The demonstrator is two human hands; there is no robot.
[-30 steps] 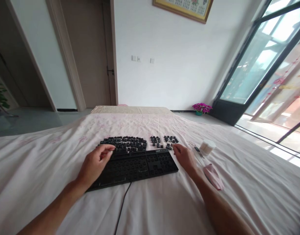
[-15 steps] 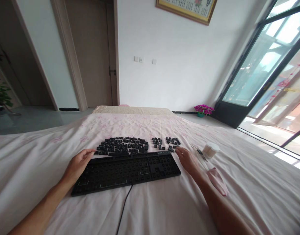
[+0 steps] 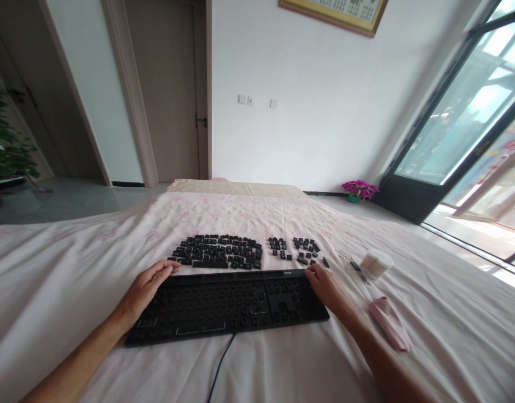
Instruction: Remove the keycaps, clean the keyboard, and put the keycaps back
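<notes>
A black keyboard [image 3: 215, 305] lies on the bed cover, its keycaps off and its switches bare. At its far left corner is my left hand [image 3: 154, 274], closed, with thumb and fingertips pressed together over the edge beside the loose keycaps. My right hand [image 3: 324, 280] grips the far right corner, its fingers bent over the edge. Just behind the keyboard lies a wide group of black keycaps [image 3: 221, 249], with smaller groups of keycaps [image 3: 305, 244] to the right. A black cable [image 3: 221, 364] runs from the keyboard's near edge towards me.
To the right stand a clear tub of cotton swabs [image 3: 375, 263] and, beside it, a slim dark tool [image 3: 358, 271]. A folded pink cloth [image 3: 389, 323] lies nearer me. The wrinkled floral sheet [image 3: 257, 215] spreads under everything.
The keyboard has shifted towards me, more at its right end, leaving a wider gap to the keycaps. Both hands moved with it. The camera view has turned slightly left.
</notes>
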